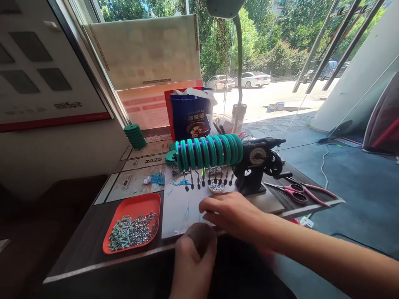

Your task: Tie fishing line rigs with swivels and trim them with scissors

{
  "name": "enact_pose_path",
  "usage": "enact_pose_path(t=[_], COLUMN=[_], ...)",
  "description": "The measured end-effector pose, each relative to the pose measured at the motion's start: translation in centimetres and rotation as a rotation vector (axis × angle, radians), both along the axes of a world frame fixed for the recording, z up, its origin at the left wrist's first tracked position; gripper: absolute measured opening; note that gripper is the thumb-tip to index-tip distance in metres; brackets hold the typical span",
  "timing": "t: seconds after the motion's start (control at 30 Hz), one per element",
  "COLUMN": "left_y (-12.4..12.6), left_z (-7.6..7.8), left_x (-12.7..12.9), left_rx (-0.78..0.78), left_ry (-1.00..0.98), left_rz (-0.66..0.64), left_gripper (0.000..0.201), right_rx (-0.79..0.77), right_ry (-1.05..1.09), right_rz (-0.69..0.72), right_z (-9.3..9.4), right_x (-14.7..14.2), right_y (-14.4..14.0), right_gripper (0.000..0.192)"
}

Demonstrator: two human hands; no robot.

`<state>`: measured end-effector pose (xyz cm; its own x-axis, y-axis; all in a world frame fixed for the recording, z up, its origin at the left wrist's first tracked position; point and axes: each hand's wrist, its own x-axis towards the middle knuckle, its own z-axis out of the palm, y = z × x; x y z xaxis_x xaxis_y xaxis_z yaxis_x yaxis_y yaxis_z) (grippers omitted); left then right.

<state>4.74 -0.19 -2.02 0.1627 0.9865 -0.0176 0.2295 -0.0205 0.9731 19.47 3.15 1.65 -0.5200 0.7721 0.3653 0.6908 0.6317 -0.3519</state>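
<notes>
My left hand is at the table's front edge, blurred, with its fingers curled in; whether anything is in them cannot be made out. Just above and to the right, my right hand has bent fingers close together over the white board. Anything in its grip is too small to see. Thin blue pieces lie on the board near the fingertips. Beyond the hands, green spools sit in a row on a black hand-cranked winder. Small dark weights hang beneath the spools.
At left, an orange tray holds metal swivels and striped tubes. A small dish of beads stands under the spools. Pink-handled scissors and pliers lie at right. Behind stand a blue bag and stacked green spools.
</notes>
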Motion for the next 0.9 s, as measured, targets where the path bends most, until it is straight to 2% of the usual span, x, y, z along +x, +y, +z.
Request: enact_pose_path(t=[0.07,0.1,0.17,0.27,0.43,0.63,0.8,0.9], left_y=[0.8,1.2,1.6,1.7,1.4,1.3,1.1,1.1], left_z=[0.3,0.2,-0.1,-0.4,-0.4,-0.8,-0.5,-0.4], left_x=[-0.3,-0.5,-0.7,-0.9,-0.9,-0.9,-0.7,-0.6], left_rx=[-0.276,-0.385,-0.536,-0.676,-0.741,-0.788,-0.792,-0.782], left_ry=[-0.181,-0.275,-0.427,-0.545,-0.672,-0.697,-0.726,-0.724], left_rz=[-0.159,-0.211,-0.248,-0.222,-0.181,-0.175,-0.157,-0.124], left_gripper=[0.016,0.014,0.011,0.010,0.009,0.009,0.010,0.012], right_rx=[0.297,0.392,0.475,0.514,0.597,0.544,0.606,0.607], right_ry=[0.089,0.121,0.102,0.027,0.028,0.179,0.097,0.144], right_rz=[-0.034,-0.027,0.040,0.120,0.093,0.072,0.061,0.047], right_z=[-1.6,-2.4,-3.8,-4.9,-5.3,-6.6,-5.8,-5.7], right_x=[0.9,1.3,1.8,1.6,0.4,0.6,0.6,0.0], right_y=[-2.0,-2.9,-4.5,-5.4,-4.7,-5.2,-5.0,-4.8], right_gripper=[0.013,0.014,0.015,0.015,0.019,0.018,0.019,0.020])
